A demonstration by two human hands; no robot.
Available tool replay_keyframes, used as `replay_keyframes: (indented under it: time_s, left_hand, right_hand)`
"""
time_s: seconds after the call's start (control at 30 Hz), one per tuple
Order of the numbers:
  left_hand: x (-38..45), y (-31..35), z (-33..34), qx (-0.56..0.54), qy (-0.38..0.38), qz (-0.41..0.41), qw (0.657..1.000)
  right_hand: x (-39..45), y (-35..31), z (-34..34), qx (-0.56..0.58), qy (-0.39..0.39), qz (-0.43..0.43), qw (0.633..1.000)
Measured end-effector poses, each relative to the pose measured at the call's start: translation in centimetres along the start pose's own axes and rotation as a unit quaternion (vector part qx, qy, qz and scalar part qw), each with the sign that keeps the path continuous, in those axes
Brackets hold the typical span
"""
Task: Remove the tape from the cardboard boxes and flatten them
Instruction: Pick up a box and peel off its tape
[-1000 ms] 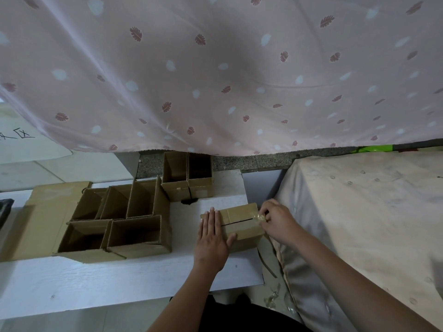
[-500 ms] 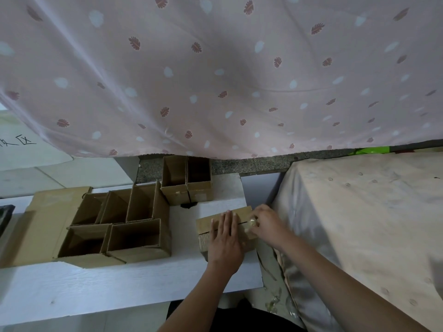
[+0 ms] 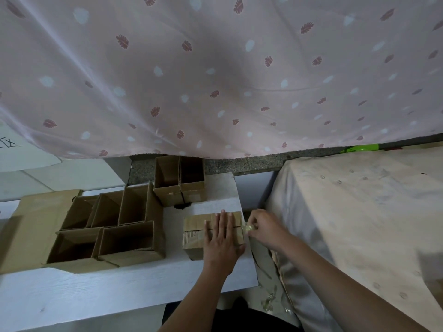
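While the left hand (image 3: 221, 238) lies flat, fingers straight, on top of the closed cardboard box (image 3: 195, 230), the right hand (image 3: 262, 227) pinches a crumpled bit of clear tape (image 3: 249, 227) at the box's right end. Flat palm looks like a hold-down, so the box doesn't slide or lift when the tape gets pulled. Box sits near the right edge of the white counter (image 3: 119, 291), close to its front right corner, handy for the pulling hand working off the side. Flap seam on the box is visible as a dark line beside the left hand, so probably most tape is off the top already; can't confirm.

Open boxes (image 3: 124, 243) cluster at the counter's left half, on a flat cardboard sheet (image 3: 40, 207); two more open boxes (image 3: 179, 180) stand at the back edge. None flattened yet, by the look. Scraps of tape (image 3: 271, 300) lie on the floor below the right edge, likely a drop spot.

Writing: black handwritten marks on a white sheet (image 3: 9, 144) far left, cut off, not readable. No brands or labels seen on the boxes. Pink leaf-print curtain (image 3: 215, 80) hangs behind.
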State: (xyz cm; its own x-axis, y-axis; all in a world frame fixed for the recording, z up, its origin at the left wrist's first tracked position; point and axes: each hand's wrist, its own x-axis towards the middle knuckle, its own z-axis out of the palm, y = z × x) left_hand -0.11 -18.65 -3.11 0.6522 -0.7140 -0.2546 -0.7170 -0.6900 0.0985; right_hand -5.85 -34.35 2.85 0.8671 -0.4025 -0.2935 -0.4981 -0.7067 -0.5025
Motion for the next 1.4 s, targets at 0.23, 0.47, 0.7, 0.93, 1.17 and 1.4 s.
replay_keyframes:
  time_s: [0.23, 0.47, 0.7, 0.93, 1.17, 1.4]
  left_hand:
    - [-0.5, -1.1, 0.2, 0.006, -0.003, 0.009, 1.000]
    - [-0.3, -2.6, -0.8, -0.044, 0.005, -0.011, 0.999]
    - [1.2, -3.4, -3.3, -0.101, 0.030, 0.002, 0.994]
    - [1.5, -4.1, -3.4, -0.246, 0.077, 0.007, 0.966]
    - [0.8, -4.8, -2.7, -0.359, 0.097, 0.026, 0.928]
    - [0.2, -5.0, -2.2, -0.391, 0.110, 0.037, 0.913]
  right_hand:
    - [-0.1, 0.4, 0.9, 0.050, 0.004, -0.007, 0.999]
    - [0.8, -0.8, 1.4, 0.074, 0.011, -0.042, 0.996]
    - [1.1, -2.7, -0.3, 0.104, 0.030, -0.060, 0.992]
    - [1.0, -3.8, -1.2, 0.104, 0.064, -0.093, 0.988]
    - [0.6, -4.2, 0.2, 0.133, 0.072, -0.117, 0.982]
    - [0.6, -4.3, 1.0, 0.175, 0.067, -0.106, 0.977]
